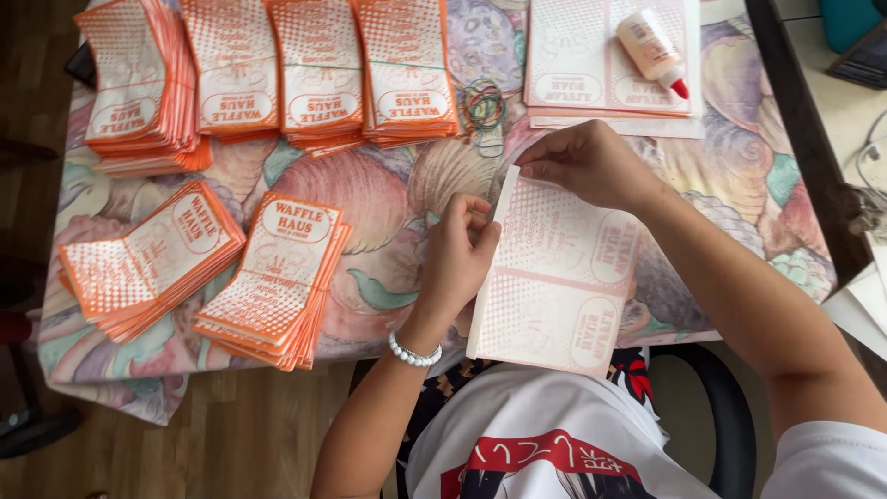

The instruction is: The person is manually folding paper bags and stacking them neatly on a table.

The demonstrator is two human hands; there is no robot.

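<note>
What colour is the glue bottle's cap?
Red, on the glue bottle lying on the flat sheets; head view.

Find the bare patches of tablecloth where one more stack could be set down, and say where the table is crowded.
Bare tablecloth lies between the far row of orange stacks and the two near stacks, left of the left hand. A smaller patch lies right of the right hand. The far edge is crowded: stacks, rubber bands, flat sheets, glue bottle.
</note>
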